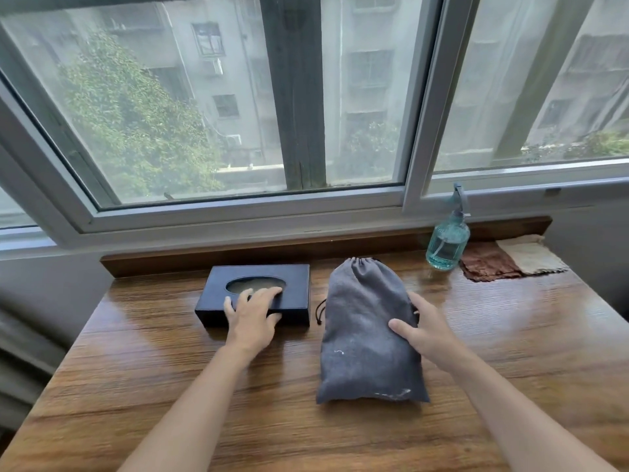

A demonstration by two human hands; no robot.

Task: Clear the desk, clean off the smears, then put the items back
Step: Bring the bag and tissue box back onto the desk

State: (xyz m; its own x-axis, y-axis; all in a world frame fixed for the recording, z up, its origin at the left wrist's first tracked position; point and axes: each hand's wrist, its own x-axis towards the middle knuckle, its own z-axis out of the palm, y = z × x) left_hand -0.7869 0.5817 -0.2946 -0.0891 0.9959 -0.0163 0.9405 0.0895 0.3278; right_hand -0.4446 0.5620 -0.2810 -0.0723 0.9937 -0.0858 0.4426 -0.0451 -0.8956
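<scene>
A dark blue tissue box (296, 284) with an oval opening lies on the wooden desk (143, 362), left of centre. My left hand (252, 315) rests on its near top edge, fingers spread, thumb over the front side. A grey drawstring bag (360, 321) lies flat at the centre. My right hand (422, 332) holds its right edge, thumb laid on top and fingers round the side. A clear spray bottle (446, 243) with blue liquid stands at the back right. Beside it lie a brown cloth (486, 264) and a beige cloth (527, 253).
A raised wooden ledge (238, 253) runs along the desk's back edge under a large window (238, 206). White smudges show on the bag's lower part. The desk's right side meets a wall.
</scene>
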